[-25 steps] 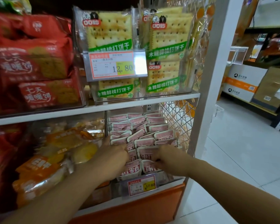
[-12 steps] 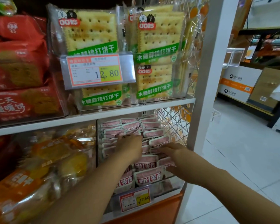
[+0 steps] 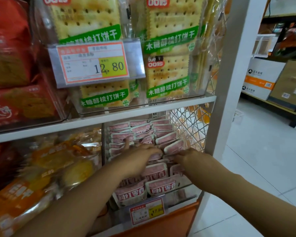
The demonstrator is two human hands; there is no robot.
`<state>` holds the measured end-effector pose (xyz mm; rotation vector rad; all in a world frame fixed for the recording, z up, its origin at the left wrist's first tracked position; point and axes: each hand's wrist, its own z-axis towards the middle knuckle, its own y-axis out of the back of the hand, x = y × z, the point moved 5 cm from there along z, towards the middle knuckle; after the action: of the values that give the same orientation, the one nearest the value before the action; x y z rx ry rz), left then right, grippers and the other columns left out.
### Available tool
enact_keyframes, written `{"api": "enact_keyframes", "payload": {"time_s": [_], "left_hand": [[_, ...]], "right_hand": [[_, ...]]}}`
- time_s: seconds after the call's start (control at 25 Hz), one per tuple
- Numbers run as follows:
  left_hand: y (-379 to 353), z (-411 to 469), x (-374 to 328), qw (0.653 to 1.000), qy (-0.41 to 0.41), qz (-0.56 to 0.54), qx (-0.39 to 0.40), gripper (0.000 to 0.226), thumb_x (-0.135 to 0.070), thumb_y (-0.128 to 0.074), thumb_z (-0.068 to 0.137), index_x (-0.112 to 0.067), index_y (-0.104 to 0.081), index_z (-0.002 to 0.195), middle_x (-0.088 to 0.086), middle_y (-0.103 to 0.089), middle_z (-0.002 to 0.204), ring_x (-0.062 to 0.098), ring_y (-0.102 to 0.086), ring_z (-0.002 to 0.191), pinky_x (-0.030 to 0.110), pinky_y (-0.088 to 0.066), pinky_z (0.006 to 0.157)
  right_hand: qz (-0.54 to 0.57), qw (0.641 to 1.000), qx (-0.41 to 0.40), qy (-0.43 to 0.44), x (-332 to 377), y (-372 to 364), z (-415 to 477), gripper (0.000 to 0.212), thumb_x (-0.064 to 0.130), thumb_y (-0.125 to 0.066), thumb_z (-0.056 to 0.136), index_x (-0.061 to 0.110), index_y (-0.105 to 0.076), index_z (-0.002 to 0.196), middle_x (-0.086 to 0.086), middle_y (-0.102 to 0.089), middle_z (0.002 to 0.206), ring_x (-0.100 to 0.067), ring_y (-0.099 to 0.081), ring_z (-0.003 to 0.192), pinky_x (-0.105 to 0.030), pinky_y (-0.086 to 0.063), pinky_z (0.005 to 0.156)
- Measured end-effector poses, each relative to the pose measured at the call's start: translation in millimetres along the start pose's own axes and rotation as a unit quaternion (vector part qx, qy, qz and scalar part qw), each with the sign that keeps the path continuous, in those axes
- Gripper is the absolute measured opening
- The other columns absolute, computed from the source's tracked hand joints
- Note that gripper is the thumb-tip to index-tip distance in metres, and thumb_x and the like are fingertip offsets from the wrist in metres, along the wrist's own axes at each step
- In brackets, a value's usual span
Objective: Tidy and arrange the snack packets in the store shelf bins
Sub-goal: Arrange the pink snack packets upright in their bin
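Both hands have slid further back into the bin since a moment ago, from the front rows of packets to the middle ones, and the view has drawn closer to the shelf.

The left hand [image 3: 138, 159] lies palm down on the pink snack packets [image 3: 159, 187], its fingers [image 3: 126, 142] stretched out and pressing on them, holding nothing. The right hand [image 3: 190, 156] sits just beside it, fingertips pushed in among the packets; blur hides whether they pinch one.

The pink packets stand in overlapping rows inside a clear bin [image 3: 186, 190] at the right end of the lower shelf, with a price label [image 3: 146, 212] clipped to its front. Wire mesh [image 3: 190, 127] closes the bin's right side, next to a white upright post [image 3: 229, 82].

Orange packets [image 3: 41, 168] fill the bin to the left. On the shelf board [image 3: 126, 117] above stand cracker packets [image 3: 167, 79] with green bands, behind a price tag [image 3: 92, 62] reading 12.80, and red packets [image 3: 15, 100] further left. Cardboard boxes [image 3: 260, 77] sit across the aisle.
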<state>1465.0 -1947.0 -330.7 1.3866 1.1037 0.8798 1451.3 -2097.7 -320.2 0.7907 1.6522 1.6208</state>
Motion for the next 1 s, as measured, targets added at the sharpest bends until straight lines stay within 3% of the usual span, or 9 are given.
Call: {"api": "enact_keyframes", "payload": {"time_s": [0.08,0.16,0.32,0.48,0.6,0.68,0.8,0.92,1.0], "left_hand": [[-0.4,1.1,2.0,1.000,0.014,0.012,0.016,0.086,0.015,-0.037,0.083,-0.041,-0.022,0.145,-0.004,-0.003,0.159,0.024,-0.001,0.146,0.060,0.014,0.111],[-2.4,-3.1,6.1,1.000,0.007,-0.011,0.007,0.078,0.008,-0.039,0.089,-0.045,-0.023,0.144,-0.006,-0.001,0.159,0.022,0.000,0.146,0.058,0.015,0.110],[1.9,-7.0,21.8,0.995,0.041,-0.073,-0.059,0.050,-0.020,-0.044,0.097,-0.042,-0.034,0.141,-0.010,-0.023,0.154,0.015,-0.023,0.140,0.054,-0.003,0.114],[6.6,3.8,13.8,0.994,0.071,-0.021,-0.077,0.041,-0.016,-0.044,0.095,-0.036,-0.049,0.131,-0.003,-0.048,0.137,0.022,-0.039,0.129,0.050,-0.019,0.111],[10.2,14.2,13.3,0.996,0.066,-0.046,-0.034,0.015,-0.022,-0.048,0.094,-0.023,-0.062,0.091,0.004,-0.058,0.100,0.032,-0.050,0.111,0.049,-0.029,0.102],[10.0,19.0,9.8,0.996,0.065,-0.061,0.019,0.024,-0.034,-0.050,0.094,-0.016,-0.053,0.077,0.001,-0.052,0.080,0.030,-0.051,0.102,0.056,-0.022,0.104],[5.8,25.4,3.3,0.993,0.082,-0.069,0.043,0.032,-0.045,-0.049,0.093,-0.018,-0.049,0.078,-0.005,-0.042,0.068,0.026,-0.052,0.102,0.066,-0.006,0.107],[4.1,24.5,8.7,0.991,0.080,-0.102,0.019,0.039,-0.044,-0.053,0.092,-0.022,-0.044,0.061,0.000,-0.053,0.072,0.021,-0.052,0.091,0.068,-0.002,0.106],[3.8,21.6,15.7,0.988,0.074,-0.134,0.007,0.031,-0.038,-0.055,0.093,-0.020,-0.055,0.067,0.007,-0.062,0.091,0.021,-0.053,0.095,0.069,0.000,0.106]], "right_hand": [[0.021,0.999,0.033,-0.009,-1.0,-5.2,4.2,0.043,0.007,-0.049,0.090,0.024,-0.047,0.130,-0.001,-0.056,0.126,-0.020,-0.058,0.107,-0.028,-0.049,0.081],[0.056,0.997,0.057,-0.019,-4.5,1.3,4.6,0.044,0.008,-0.052,0.089,0.030,-0.050,0.128,0.001,-0.059,0.122,-0.018,-0.061,0.102,-0.026,-0.050,0.081],[0.065,0.997,-0.028,-0.022,-12.2,30.3,35.4,0.041,0.007,-0.050,0.088,0.028,-0.056,0.123,0.001,-0.057,0.125,-0.022,-0.055,0.112,-0.039,-0.051,0.089],[0.001,0.999,0.050,-0.017,-9.9,4.9,69.9,0.027,0.024,-0.052,0.091,0.022,-0.060,0.117,-0.006,-0.061,0.118,-0.027,-0.058,0.108,-0.040,-0.051,0.086],[-0.023,0.998,0.056,-0.008,-12.6,0.4,76.0,0.026,0.029,-0.054,0.091,0.016,-0.062,0.113,-0.008,-0.062,0.114,-0.028,-0.058,0.106,-0.037,-0.050,0.087],[-0.041,0.998,0.047,-0.003,-13.7,5.4,74.7,0.026,0.027,-0.053,0.093,0.014,-0.062,0.112,-0.009,-0.061,0.115,-0.028,-0.058,0.107,-0.036,-0.049,0.089],[-0.077,0.996,0.052,0.011,-11.1,10.4,67.6,0.023,0.020,-0.051,0.093,0.013,-0.062,0.112,-0.007,-0.060,0.117,-0.027,-0.058,0.109,-0.034,-0.048,0.090],[-0.069,0.994,0.074,0.030,-10.1,14.5,58.3,0.026,0.023,-0.048,0.094,0.015,-0.063,0.113,-0.004,-0.060,0.120,-0.025,-0.057,0.110,-0.036,-0.048,0.092],[-0.029,0.995,0.093,0.038,-11.3,20.9,56.2,0.029,0.027,-0.044,0.095,0.014,-0.063,0.113,-0.006,-0.060,0.119,-0.025,-0.056,0.109,-0.036,-0.047,0.091]]}}
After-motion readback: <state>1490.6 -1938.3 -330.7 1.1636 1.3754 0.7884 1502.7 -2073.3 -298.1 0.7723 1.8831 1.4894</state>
